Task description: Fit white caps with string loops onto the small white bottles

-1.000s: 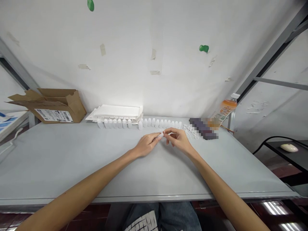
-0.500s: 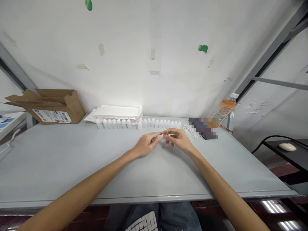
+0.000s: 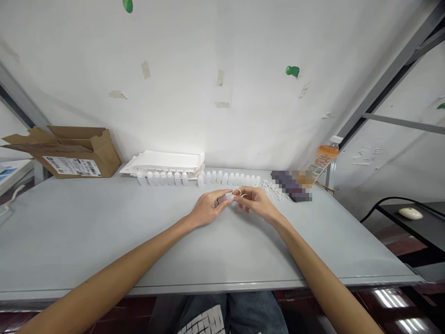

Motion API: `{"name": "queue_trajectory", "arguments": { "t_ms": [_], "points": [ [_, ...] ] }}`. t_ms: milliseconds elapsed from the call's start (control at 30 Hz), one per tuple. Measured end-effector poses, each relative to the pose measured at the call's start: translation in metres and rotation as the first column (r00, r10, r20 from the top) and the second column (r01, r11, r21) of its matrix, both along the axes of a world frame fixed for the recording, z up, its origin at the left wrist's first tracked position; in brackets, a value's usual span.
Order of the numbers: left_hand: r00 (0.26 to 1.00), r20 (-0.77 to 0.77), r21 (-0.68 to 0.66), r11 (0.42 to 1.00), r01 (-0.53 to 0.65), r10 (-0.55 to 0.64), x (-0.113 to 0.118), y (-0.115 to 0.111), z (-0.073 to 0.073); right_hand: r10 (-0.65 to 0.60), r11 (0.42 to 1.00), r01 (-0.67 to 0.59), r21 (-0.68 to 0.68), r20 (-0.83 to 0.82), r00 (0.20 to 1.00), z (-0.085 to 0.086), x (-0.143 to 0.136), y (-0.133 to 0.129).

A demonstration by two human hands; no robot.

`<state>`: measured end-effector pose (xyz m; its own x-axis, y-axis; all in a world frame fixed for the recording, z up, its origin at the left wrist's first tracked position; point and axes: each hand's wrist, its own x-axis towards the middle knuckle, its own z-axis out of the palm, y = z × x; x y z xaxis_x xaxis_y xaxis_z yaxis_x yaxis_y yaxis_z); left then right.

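Observation:
My left hand [image 3: 206, 208] is closed around a small translucent white plastic bottle [image 3: 225, 198], held tilted on its side with the neck toward the right. Thumb and forefinger of my right hand [image 3: 256, 202] pinch a thin white cord [image 3: 238, 190] at the bottle's neck. A loop of it curves up above the fingers. Whether it is fastened there is hidden by the fingertips. Behind my hands stands a row of similar small bottles [image 3: 230, 179]. Further left, several bottles [image 3: 163, 178] have white pieces at their necks. Loose white cords [image 3: 274, 190] lie in a pile right of my right hand.
A stack of white sheets [image 3: 168, 161] lies against the wall. An open cardboard box [image 3: 79, 153] sits at the back left of the grey table [image 3: 222, 260]. On the right are a phone [image 3: 292, 185], partly pixelated, and an orange drink bottle [image 3: 325, 157].
Both hands stay together at nearly the same spot, with the right fingertips still at the bottle's neck. The whole view has shifted slightly.

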<state>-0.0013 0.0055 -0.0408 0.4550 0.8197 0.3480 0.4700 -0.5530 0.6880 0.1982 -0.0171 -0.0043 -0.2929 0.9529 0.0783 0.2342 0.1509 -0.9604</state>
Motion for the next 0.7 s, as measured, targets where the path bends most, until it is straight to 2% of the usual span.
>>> {"name": "queue_trajectory", "arguments": {
  "t_ms": [233,400,700],
  "points": [
    [1.0,-0.016,0.176,0.984,-0.017,0.02,-0.0011,0.0016,-0.0031,-0.029,1.0,0.029,0.011,0.0,1.0,-0.0011,-0.0018,-0.0002],
    [0.998,-0.057,0.336,0.942,-0.015,0.036,-0.0007,-0.0013,-0.0025,-0.033,0.999,0.033,0.004,-0.007,0.999,-0.0017,-0.0023,-0.0004],
    [0.998,-0.059,0.509,0.861,0.019,0.013,-0.0012,-0.0015,-0.0033,-0.006,1.0,0.005,-0.017,-0.034,0.999,-0.0035,-0.0027,-0.0003]
  ]
}}
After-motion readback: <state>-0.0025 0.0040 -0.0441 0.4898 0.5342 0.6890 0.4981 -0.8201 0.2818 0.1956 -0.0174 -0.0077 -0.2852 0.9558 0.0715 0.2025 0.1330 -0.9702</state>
